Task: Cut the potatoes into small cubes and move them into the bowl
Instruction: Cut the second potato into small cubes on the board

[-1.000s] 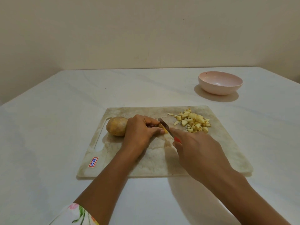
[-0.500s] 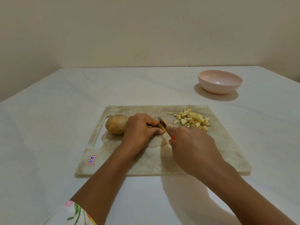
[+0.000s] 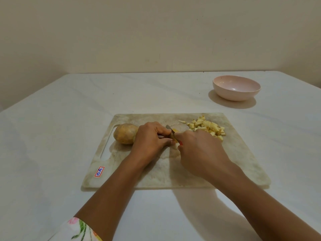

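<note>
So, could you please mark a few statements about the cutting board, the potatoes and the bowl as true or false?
The round pale pink bowl holds potato cubes. False: the pale yellow cube pile lies on the worn marbled cutting board.
A brown-skinned potato lies beside the left hand, which holds a cut potato piece. True.
The right hand grips the red-handled knife. True.
The bowl stands on the board. False: it stands apart, on the white table.

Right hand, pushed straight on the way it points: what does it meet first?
Likely the left hand: the right hand points far-left along its small red-handled knife, whose blade sits at the yellow cut potato piece under the left fingers. Gap unclear from this one view.
</note>
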